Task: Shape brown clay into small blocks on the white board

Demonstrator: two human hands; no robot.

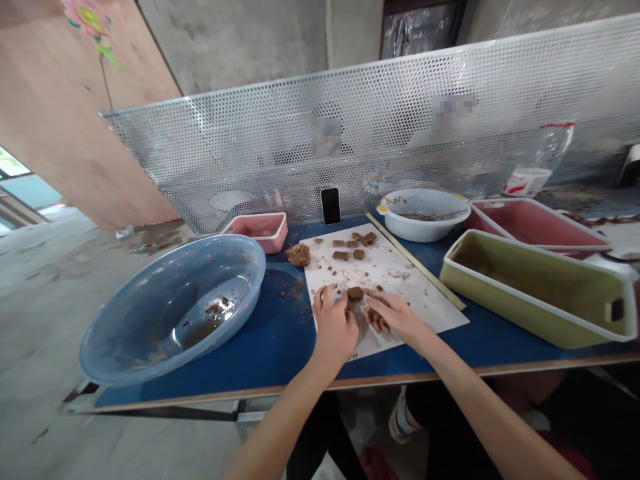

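Observation:
A small brown clay lump [355,293] lies on a white board [400,273] on the blue table [270,340]. My left hand [333,323] rests beside the lump, fingers curled with the tips touching its left side. My right hand [395,313] lies flat on the board to the lump's right, clay-smeared fingers pointing at it and touching it. Several small clay pieces [353,243] sit at the board's far end. A bigger crumbly clay ball [299,254] lies just off the board's far left corner.
A big blue basin [173,310] with muddy water stands at left. A pink tub [260,230], a phone [331,205], a white bowl [425,213], a red tray [530,223] and a yellow-green tray [540,287] ring the board. A wooden stick [415,261] lies along its right edge. A perforated metal screen [380,127] stands behind.

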